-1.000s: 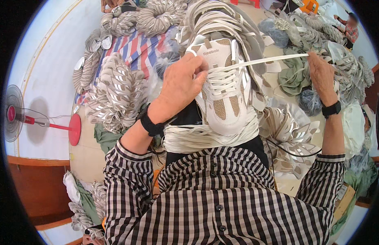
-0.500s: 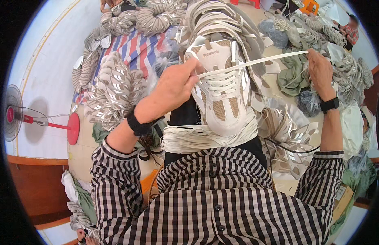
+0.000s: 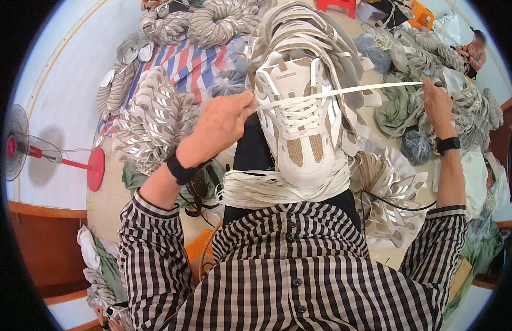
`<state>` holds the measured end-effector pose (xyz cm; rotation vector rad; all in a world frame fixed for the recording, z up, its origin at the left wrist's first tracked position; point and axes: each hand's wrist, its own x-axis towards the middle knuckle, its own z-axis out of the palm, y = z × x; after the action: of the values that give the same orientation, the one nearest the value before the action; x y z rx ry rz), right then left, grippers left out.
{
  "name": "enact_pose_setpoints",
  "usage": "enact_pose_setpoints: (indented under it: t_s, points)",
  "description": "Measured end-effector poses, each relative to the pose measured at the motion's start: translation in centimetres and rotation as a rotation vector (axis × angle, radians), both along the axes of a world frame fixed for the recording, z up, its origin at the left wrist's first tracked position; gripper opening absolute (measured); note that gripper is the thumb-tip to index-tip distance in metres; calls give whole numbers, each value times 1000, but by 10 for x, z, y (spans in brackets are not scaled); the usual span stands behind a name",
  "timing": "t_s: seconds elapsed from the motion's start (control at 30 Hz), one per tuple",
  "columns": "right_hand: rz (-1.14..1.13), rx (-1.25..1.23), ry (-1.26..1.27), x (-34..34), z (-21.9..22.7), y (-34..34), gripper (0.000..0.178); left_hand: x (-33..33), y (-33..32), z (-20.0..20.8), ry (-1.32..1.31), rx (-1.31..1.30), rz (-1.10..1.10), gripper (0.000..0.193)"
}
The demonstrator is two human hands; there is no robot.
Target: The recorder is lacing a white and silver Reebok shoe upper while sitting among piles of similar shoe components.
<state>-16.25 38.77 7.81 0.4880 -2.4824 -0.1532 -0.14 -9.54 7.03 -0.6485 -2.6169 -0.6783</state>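
Note:
A white and beige shoe upper (image 3: pixel 300 129) lies on my lap, its toe toward me, with white laces criss-crossed over the lower eyelets. A flat white shoelace (image 3: pixel 371 86) stretches across its tongue. My left hand (image 3: pixel 225 117) pinches the lace close to the upper's left edge. Out to the right, raised and well apart from the upper, my right hand (image 3: pixel 437 107) is closed on the lace's other stretch. Beneath the toe, a bundle of white laces (image 3: pixel 250 189) lies across my thighs. More stacked uppers (image 3: pixel 300 30) fan out behind the one on my lap.
Bundles of uppers lie on the floor at left (image 3: pixel 154 118) and right (image 3: pixel 385 190). A striped sheet (image 3: pixel 181 69) spreads at far left, near a red-based fan (image 3: pixel 96 169). Red (image 3: pixel 338 6) and orange stools (image 3: pixel 421 15) stand far off. Another person (image 3: pixel 475 52) sits at far right.
My left hand has moved slightly left, away from the upper's eyelets. My right hand has shifted a little right and lower, with the lace still stretched between them.

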Motion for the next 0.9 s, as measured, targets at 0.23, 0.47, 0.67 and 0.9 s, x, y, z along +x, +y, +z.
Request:
enact_pose_setpoints:
  t_s: [0.23,0.47,0.67,0.9]
  points:
    - [260,-648,-739,20,-25,-14,26,19,-61,1,-522,340,108,7]
    - [722,-792,-646,68,51,-156,24,60,-90,80,-475,520,221,8]
    - [1370,-738,-801,125,117,-308,34,99,-43,172,-152,599,-46,17]
    - [1371,-719,-980,156,166,-276,31,115,-52,180,-92,576,-32,20]
